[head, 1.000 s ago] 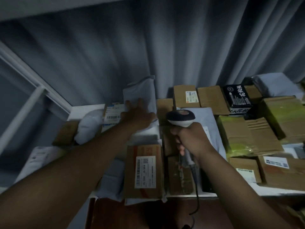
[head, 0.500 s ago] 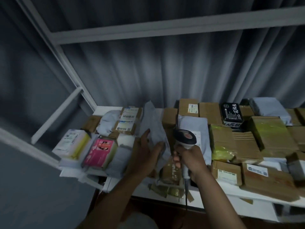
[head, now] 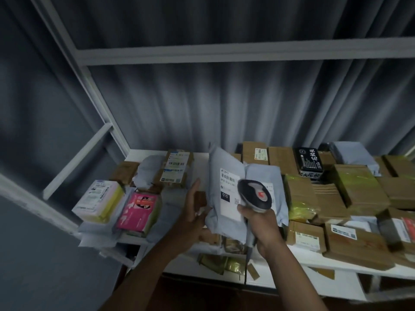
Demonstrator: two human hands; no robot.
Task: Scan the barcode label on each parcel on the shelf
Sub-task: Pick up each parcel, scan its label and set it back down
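A: Since half a second ago, the grey mailer bag (head: pixel 215 176) has come up from the pile. Before it lay crumpled under the left hand; now it stands almost upright with its white barcode label (head: pixel 229 187) turned to the camera.

B: How are the hands on it?

A: The left hand (head: pixel 193 212) holds the bag at its lower left edge, thumb raised along the side and fingers curled behind it. The right hand (head: pixel 260 223) is wrapped tight around the handle of the barcode scanner (head: pixel 254 195). The scanner head sits just in front of the label and covers its right part.

B: What would make this scan go well?

A: I think the label should be kept flat, because the bag is soft and folds easily. The scanner window should point at the barcode lines near the top of the label, a little back from them. Whether a beam already falls on the label, I cannot tell.

B: And the shelf itself?

A: The white shelf (head: pixel 202 153) holds many parcels. To the left are a pink box (head: pixel 138 212), a white-and-yellow package (head: pixel 101 200) and a brown box with labels (head: pixel 176 167). To the right lie brown cardboard boxes (head: pixel 357 239), some with yellow tape, and a black box with white characters (head: pixel 310 161) at the back. Most of them seem not yet scanned, in my judgement.
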